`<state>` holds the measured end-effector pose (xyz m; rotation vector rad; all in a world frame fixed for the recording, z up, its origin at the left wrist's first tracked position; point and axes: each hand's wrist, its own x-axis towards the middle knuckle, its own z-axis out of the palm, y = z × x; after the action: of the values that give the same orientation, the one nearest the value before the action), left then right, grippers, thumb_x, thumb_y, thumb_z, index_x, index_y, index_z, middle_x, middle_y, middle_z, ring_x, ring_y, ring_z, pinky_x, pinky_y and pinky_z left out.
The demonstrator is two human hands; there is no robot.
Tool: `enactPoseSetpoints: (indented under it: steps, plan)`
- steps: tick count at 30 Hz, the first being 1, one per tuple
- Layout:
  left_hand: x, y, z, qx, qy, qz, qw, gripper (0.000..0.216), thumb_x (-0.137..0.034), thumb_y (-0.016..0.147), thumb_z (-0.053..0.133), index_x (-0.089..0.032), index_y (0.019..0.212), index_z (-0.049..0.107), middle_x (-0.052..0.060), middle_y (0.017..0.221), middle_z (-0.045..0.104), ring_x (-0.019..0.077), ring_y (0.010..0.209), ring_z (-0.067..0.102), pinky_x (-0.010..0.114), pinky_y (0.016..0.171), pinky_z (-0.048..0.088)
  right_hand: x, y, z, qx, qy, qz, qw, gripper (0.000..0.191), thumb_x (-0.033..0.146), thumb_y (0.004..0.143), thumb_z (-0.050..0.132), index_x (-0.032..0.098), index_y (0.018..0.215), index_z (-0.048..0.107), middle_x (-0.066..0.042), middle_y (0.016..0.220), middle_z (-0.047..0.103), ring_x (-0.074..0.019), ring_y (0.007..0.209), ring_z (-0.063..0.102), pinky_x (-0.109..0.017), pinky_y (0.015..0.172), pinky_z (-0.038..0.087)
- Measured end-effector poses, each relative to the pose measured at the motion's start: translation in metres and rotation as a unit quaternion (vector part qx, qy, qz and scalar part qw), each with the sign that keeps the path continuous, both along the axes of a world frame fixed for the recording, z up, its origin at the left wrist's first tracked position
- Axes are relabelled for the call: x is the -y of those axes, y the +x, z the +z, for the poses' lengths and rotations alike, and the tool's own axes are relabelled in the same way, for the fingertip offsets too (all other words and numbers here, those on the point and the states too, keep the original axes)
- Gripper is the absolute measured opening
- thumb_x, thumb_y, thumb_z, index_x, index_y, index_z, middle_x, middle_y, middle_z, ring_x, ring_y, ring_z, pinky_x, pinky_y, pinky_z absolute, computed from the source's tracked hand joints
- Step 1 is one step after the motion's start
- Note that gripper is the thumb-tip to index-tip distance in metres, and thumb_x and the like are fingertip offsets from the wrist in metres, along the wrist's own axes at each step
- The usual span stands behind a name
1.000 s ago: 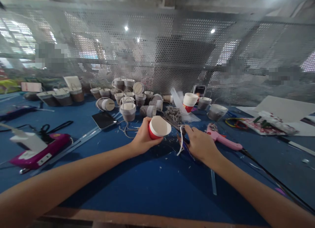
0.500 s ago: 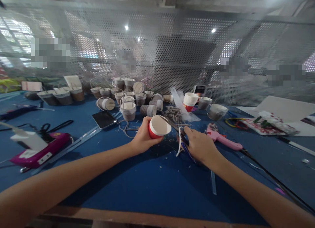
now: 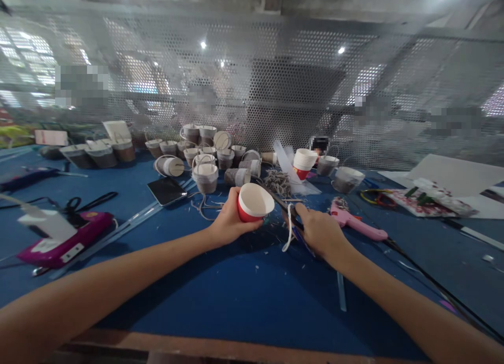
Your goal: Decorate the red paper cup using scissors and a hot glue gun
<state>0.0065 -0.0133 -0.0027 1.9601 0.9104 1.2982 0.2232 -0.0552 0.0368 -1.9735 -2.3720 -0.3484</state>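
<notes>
My left hand [image 3: 227, 221] is closed round a red paper cup [image 3: 252, 204] with a white inside, held tilted with its mouth toward me just above the blue table [image 3: 244, 296]. My right hand [image 3: 319, 232] grips a pair of scissors [image 3: 284, 209] whose blades reach to the cup's rim on its right side. A curled white paper strip [image 3: 290, 228] hangs by the scissors between the two hands. Small paper scraps lie on the table under the hands.
Several small grey-wrapped cups with handles [image 3: 205, 159] crowd the table's far middle, beside a stack of red and white cups [image 3: 304, 163]. A phone [image 3: 167, 191] lies left of them. A pink glue gun [image 3: 354, 221] lies at right, a magenta one [image 3: 63, 241] at left. A perforated metal screen [image 3: 275, 91] backs the table.
The cup has turned slightly in my left hand and the scissors have shifted along its rim. The white strip hangs a little lower.
</notes>
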Motion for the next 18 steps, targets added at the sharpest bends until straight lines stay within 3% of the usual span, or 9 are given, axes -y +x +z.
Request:
enactPoseSetpoints:
  steps: [6, 18]
  plan:
    - [-0.0025, -0.0002, -0.0001, -0.006, -0.015, 0.009, 1.000, 0.065, -0.028, 0.062, 0.077, -0.021, 0.111, 0.034, 0.006, 0.107, 0.053, 0.0225, 0.100, 0.055, 0.043, 0.090, 0.045, -0.0049, 0.0065, -0.0021, -0.047, 0.063, 0.005, 0.997, 0.031, 0.040, 0.089, 0.041, 0.015, 0.100, 0.055, -0.011, 0.094, 0.068, -0.0256, 0.083, 0.065, -0.029, 0.058, 0.034]
    - [-0.0023, 0.0000, 0.0027, -0.024, -0.007, -0.036, 0.999, 0.066, -0.026, 0.061, 0.077, -0.020, 0.113, 0.037, 0.007, 0.106, 0.055, 0.0226, 0.100, 0.056, 0.041, 0.089, 0.047, -0.0020, 0.0043, -0.0005, -0.006, 0.050, 0.016, 0.999, 0.040, 0.045, 0.090, 0.038, 0.014, 0.110, 0.055, -0.012, 0.094, 0.066, -0.0261, 0.080, 0.065, -0.029, 0.056, 0.033]
